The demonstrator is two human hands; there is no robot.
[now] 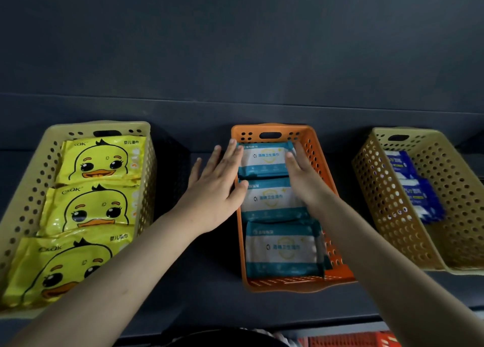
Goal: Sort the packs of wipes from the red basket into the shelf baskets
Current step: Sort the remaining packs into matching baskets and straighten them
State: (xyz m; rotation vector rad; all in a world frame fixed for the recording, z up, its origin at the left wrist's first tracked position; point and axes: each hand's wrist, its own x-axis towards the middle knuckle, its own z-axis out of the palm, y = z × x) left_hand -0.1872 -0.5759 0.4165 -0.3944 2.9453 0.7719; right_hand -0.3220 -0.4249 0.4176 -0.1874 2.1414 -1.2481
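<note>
Sitting on dk shelf (209, 302): orange basket (269, 127), mid | dk wall (235, 45) behind

Three teal-and-white packs (272, 202) are lying flat in a row in the orange basket (322, 174), the farthest sitting between the left hand (217, 187) and the right hand (303, 175). Three yellow duck-print packs (89, 210) are filling the left beige basket (23, 189). Blue packs (416, 189), perhaps three, are leaning in the right beige basket (379, 197). The red basket (348, 341) is peeking in below.

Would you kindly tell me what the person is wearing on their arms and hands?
The left hand and right hand are bare: no gloves, rings or watch. No sleeves show either; the arms are uncovered down to the frame edge.
</note>
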